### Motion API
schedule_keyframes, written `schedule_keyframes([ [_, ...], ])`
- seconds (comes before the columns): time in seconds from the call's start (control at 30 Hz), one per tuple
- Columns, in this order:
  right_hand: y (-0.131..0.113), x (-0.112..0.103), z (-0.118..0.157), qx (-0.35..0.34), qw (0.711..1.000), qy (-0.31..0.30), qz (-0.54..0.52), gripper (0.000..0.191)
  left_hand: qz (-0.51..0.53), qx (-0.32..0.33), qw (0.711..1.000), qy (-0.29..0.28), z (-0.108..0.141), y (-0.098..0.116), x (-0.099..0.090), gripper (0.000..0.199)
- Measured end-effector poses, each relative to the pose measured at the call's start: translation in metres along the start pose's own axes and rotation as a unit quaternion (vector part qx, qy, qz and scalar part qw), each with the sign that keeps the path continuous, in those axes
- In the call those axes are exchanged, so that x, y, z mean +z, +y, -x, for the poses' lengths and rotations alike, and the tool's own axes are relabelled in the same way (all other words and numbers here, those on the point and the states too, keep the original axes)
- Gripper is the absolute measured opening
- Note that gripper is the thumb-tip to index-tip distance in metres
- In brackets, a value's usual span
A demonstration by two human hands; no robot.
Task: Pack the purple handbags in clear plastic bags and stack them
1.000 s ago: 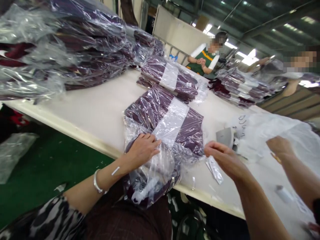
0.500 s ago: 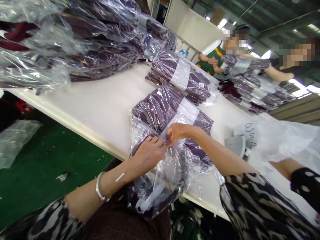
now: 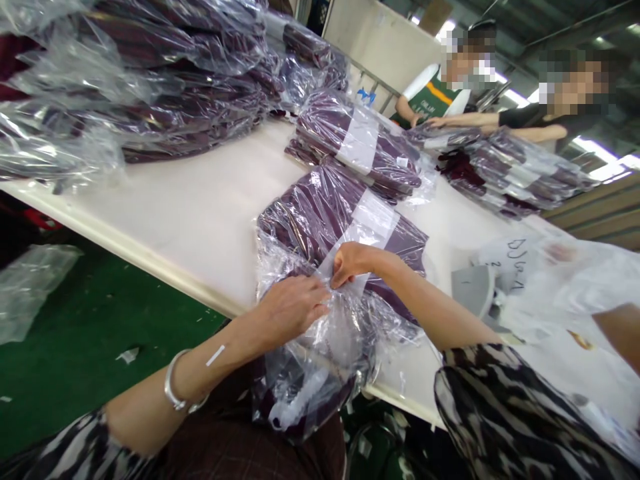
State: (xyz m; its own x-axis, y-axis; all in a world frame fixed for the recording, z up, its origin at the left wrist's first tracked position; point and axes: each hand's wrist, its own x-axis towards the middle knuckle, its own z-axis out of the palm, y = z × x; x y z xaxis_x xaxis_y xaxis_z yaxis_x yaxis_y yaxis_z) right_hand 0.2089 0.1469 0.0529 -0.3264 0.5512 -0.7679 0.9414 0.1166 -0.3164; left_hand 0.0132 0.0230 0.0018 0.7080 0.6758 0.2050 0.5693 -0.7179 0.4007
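A maroon garment in a clear plastic bag [image 3: 305, 213] lies on the white table [image 3: 190, 220], its lower part hanging over the front edge. A pale band crosses its middle. My right hand [image 3: 350, 263] pinches the clear plastic near the garment's centre, fingers curled. Just to its left, my left hand [image 3: 293, 307] rests on the bag with its fingers together, pressed on the plastic; their tips are partly hidden.
Behind it lies another bagged garment stack [image 3: 360, 143]. A large bagged pile [image 3: 175, 87] fills the back left. On the right are a grey tape dispenser [image 3: 473, 290], white plastic sheeting [image 3: 575, 273] and another person's arm. Two people handle bagged garments at the back.
My left hand has shifted slightly left and down, its fingers closer together. My right hand stays at the plastic. Across the table, a bagged garment has been lowered onto the stack.
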Motion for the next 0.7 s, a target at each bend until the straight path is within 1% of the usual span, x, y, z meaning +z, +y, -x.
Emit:
schedule_keyframes([
  [0.1, -0.014, -0.001, 0.005, 0.01, 0.998, 0.01, 0.058, 0.027, -0.035, 0.003, 0.999, -0.007, 0.004, 0.007, 0.001, 0.031],
  [0.13, -0.018, -0.001, 0.007, 0.018, 0.996, 0.025, 0.088, 0.03, -0.051, -0.003, 0.999, -0.012, 0.004, 0.009, 0.002, 0.033],
  [0.23, -0.021, -0.001, 0.012, 0.048, 0.976, 0.113, 0.18, 0.04, -0.074, -0.022, 0.997, -0.01, 0.004, 0.011, 0.007, 0.032],
  [0.3, -0.014, 0.001, 0.015, 0.059, 0.964, 0.169, 0.195, 0.046, -0.078, -0.019, 0.997, -0.002, 0.004, 0.01, 0.011, 0.033],
  [0.37, 0.0, 0.006, 0.018, 0.059, 0.964, 0.202, 0.164, 0.048, -0.083, -0.014, 0.996, 0.004, 0.004, 0.008, 0.013, 0.035],
  [0.4, 0.009, 0.01, 0.021, 0.061, 0.96, 0.231, 0.146, 0.046, -0.085, -0.012, 0.996, 0.007, 0.005, 0.008, 0.014, 0.036],
  [0.43, 0.02, 0.015, 0.026, 0.062, 0.95, 0.276, 0.131, 0.044, -0.087, -0.011, 0.996, 0.008, 0.005, 0.008, 0.014, 0.037],
  [0.47, 0.033, 0.021, 0.034, 0.062, 0.933, 0.334, 0.118, 0.04, -0.089, -0.01, 0.996, 0.009, 0.005, 0.008, 0.014, 0.037],
  [0.5, 0.047, 0.028, 0.045, 0.06, 0.909, 0.401, 0.101, 0.036, -0.091, -0.009, 0.996, 0.009, 0.005, 0.008, 0.014, 0.036],
  [0.53, 0.064, 0.035, 0.059, 0.057, 0.877, 0.47, 0.077, 0.033, -0.093, -0.007, 0.996, 0.008, 0.006, 0.009, 0.014, 0.036],
  [0.57, 0.083, 0.043, 0.077, 0.055, 0.84, 0.538, 0.047, 0.032, -0.095, -0.005, 0.995, 0.008, 0.006, 0.009, 0.014, 0.035],
  [0.63, 0.126, 0.059, 0.121, 0.075, 0.75, 0.656, -0.027, 0.031, -0.092, 0.0, 0.996, 0.008, 0.006, 0.01, 0.012, 0.034],
  [0.67, 0.148, 0.068, 0.146, 0.107, 0.697, 0.707, -0.057, 0.031, -0.089, 0.003, 0.996, 0.009, 0.006, 0.011, 0.011, 0.033],
  [0.7, 0.169, 0.076, 0.17, 0.147, 0.647, 0.745, -0.076, 0.03, -0.086, 0.005, 0.996, 0.011, 0.006, 0.011, 0.01, 0.032],
])
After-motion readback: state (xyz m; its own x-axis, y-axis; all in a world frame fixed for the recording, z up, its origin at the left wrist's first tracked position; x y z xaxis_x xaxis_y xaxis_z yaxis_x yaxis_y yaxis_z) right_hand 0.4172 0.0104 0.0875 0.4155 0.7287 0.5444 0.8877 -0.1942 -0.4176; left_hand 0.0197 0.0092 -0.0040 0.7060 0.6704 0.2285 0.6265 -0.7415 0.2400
